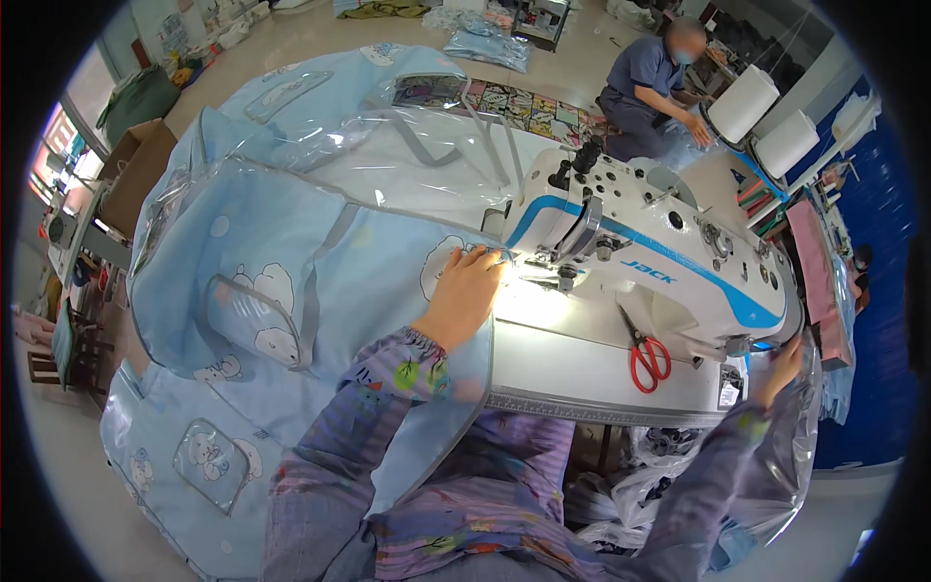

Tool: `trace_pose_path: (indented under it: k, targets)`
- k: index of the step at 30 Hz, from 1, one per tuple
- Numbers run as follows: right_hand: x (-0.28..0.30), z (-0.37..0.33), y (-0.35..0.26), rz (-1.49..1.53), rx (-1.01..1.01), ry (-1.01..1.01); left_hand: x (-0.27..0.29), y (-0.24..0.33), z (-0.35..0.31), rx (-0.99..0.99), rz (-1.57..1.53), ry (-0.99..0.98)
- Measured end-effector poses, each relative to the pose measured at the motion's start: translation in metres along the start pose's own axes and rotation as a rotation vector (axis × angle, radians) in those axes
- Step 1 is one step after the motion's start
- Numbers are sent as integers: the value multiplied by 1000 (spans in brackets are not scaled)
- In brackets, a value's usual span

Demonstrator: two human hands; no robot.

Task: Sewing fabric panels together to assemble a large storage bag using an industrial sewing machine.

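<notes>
A white and blue industrial sewing machine (669,267) stands in front of me, its lamp lighting the needle area. My left hand (467,296) lies flat, fingers stretched out, on light blue fabric (373,262) with a grey binding edge, just left of the presser foot (565,278). The fabric carries printed cartoon animals and a clear pocket (254,320); it spreads over the table's left side and hangs down in front. At the machine's right end, my right hand (784,369) curls against the lower rim of the handwheel (795,301); its fingertips are partly hidden.
Red-handled scissors (648,361) lie on the machine bed. White thread cones (745,102) stand at the back right. Beyond the machine, a masked person (648,82) bends over clear plastic. A cardboard box (139,175) is at the left. Plastic bags (650,485) hang below the table's front edge.
</notes>
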State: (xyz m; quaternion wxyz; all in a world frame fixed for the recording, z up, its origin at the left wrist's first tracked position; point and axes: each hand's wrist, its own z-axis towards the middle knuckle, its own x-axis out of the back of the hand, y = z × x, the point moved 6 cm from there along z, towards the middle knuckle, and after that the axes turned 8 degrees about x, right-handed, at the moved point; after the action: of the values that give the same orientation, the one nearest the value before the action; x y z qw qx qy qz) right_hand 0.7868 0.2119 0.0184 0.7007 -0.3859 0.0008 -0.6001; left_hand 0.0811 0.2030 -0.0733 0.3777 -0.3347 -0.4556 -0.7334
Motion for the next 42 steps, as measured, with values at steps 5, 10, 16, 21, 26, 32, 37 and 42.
trace_pose_path:
  k: [5, 10, 16, 21, 26, 32, 37, 42]
  targets:
    - [10, -150, -60, 190, -152, -88, -13, -16, 26, 1, 9, -21]
    - [-1, -203, -172, 105, 92, -441, -23, -34, 64, 73, -36, -13]
    - [-56, -254, -264, -271, 496, -867, -13, -33, 70, 51, -59, -1]
    - [-57, -257, -301, 50, 308, -1204, 9, -38, 37, 109, -61, 131]
    - [-79, -349, -385, 1138, -621, -1416, 15, -42, 23, 137, -185, 222]
    - [-181, -400, -462, 1403, -985, -1086, 12, -49, 24, 210, -345, 253]
    - [-203, -400, -477, 1343, -1020, -787, 7, -56, 31, 327, -268, 218]
    - [-221, -399, -485, 1422, -1109, -613, 6, -62, 35, 379, -304, 176]
